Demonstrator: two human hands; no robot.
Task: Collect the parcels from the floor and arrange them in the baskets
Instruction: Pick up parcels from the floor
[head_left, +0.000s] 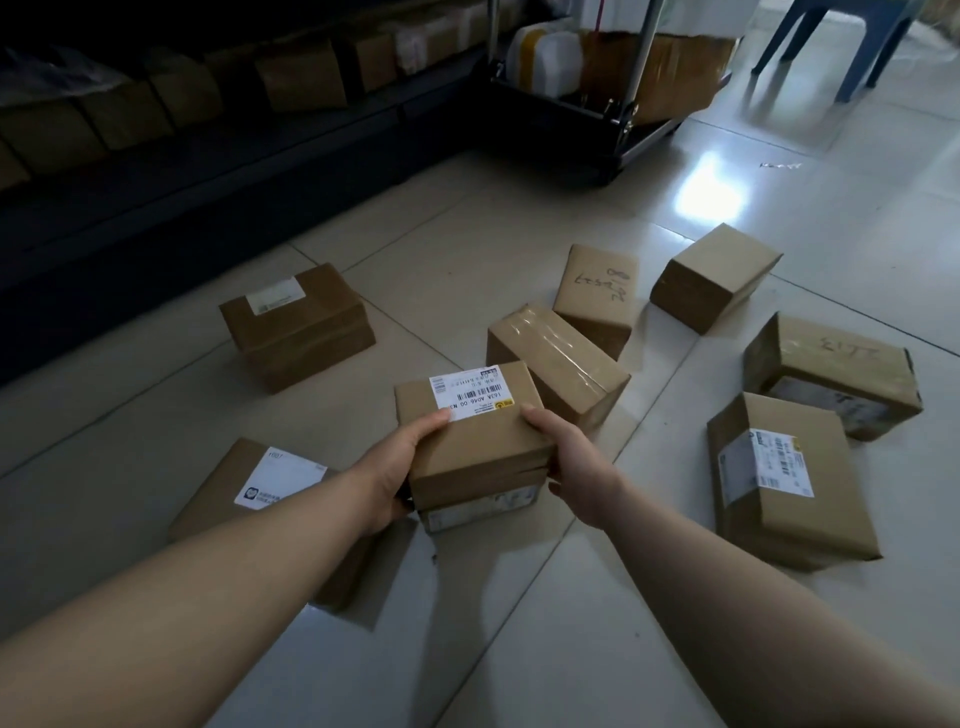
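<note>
My left hand (392, 480) and right hand (574, 467) grip a labelled parcel (475, 441) from either side, thumbs on top. It sits stacked on a second parcel (480, 506) over the tiled floor (467, 249), with other parcels (298, 325) scattered around.

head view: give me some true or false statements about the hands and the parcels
1. The left hand and the right hand both grip the stack of parcels. True.
2. The stack's top parcel is unlabelled. False: a white barcode label sits on its top.
3. A parcel with handwriting lies on the floor beyond the taped parcel. True.
4. The black cart is empty. False: it holds a white jug, among other things.
</note>
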